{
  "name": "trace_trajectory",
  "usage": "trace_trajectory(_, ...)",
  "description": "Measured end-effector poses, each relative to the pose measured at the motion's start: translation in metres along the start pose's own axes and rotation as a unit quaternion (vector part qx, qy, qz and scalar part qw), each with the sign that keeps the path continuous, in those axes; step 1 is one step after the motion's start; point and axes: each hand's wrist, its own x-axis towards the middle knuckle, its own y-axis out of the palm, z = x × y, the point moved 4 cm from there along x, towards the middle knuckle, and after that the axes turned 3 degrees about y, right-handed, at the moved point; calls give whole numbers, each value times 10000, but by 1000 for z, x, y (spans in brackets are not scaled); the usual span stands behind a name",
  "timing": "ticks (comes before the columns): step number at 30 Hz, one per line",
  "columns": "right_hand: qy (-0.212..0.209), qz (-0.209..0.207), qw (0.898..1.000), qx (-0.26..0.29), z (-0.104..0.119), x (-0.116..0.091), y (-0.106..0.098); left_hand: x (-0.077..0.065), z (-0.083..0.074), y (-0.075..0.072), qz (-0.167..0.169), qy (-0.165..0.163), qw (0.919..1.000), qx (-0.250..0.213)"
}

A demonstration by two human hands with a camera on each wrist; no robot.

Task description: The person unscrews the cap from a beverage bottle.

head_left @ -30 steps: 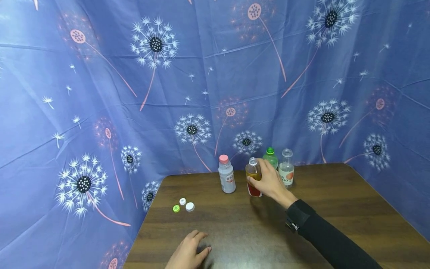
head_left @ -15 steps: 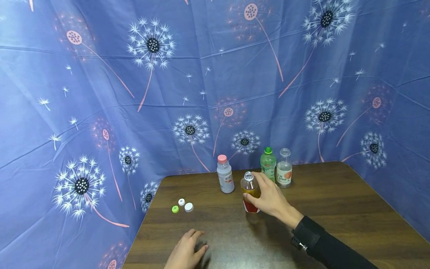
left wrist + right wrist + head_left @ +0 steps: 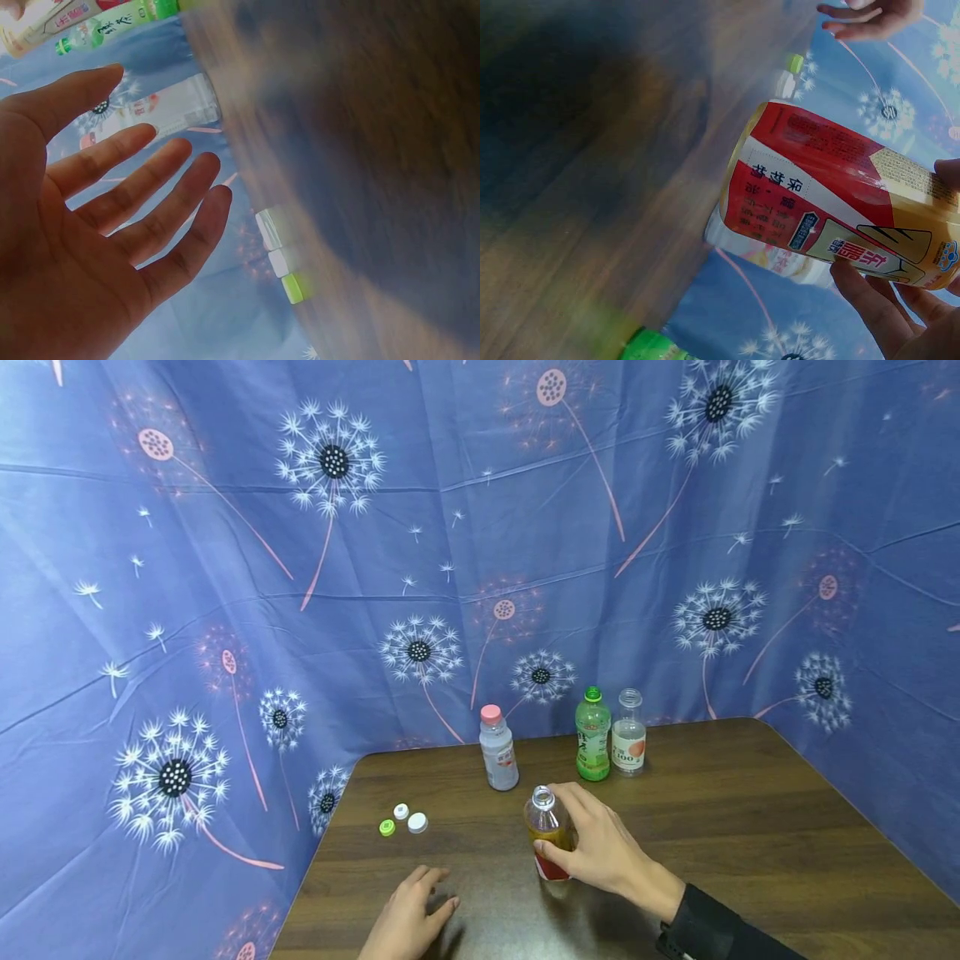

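My right hand (image 3: 607,852) grips an uncapped clear plastic bottle with a red and yellow label (image 3: 551,843). Its fingers and thumb wrap the upper part, and the neck stands free above them. In the right wrist view this drink bottle (image 3: 817,195) lies across the picture, its printed label facing the camera. Whether its base touches the table is hard to tell. My left hand (image 3: 408,914) is at the front left with relaxed, spread fingers and nothing in them. In the left wrist view the palm of that hand (image 3: 97,225) shows.
Beyond the left hand lie a green cap (image 3: 387,827), a small white cap (image 3: 401,811) and a larger white cap (image 3: 417,822). A pink-capped bottle (image 3: 498,756), an uncapped green bottle (image 3: 593,739) and an uncapped clear bottle (image 3: 628,743) stand along the back of the wooden table (image 3: 735,827).
My right hand has brought the red-labelled bottle from the back row toward the front, slightly left. The green bottle is now fully visible. The left hand stays nearly still.
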Motion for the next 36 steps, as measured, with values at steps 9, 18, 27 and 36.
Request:
trace_trajectory(9,-49,363,9991,200,6,-24,10,0,2,5,1,64,9998,-180)
trace_trajectory(18,-23,436,9986,290,6,-37,15,1,5,12,127,25,9996,-231)
trace_trajectory(27,-32,276,9989,378,4,-41,13,11,11,8,-57,-59,9994,-345)
trace_trajectory(36,-49,317,9987,399,7,-44,15,27,32,0,-480,-389,9979,-195)
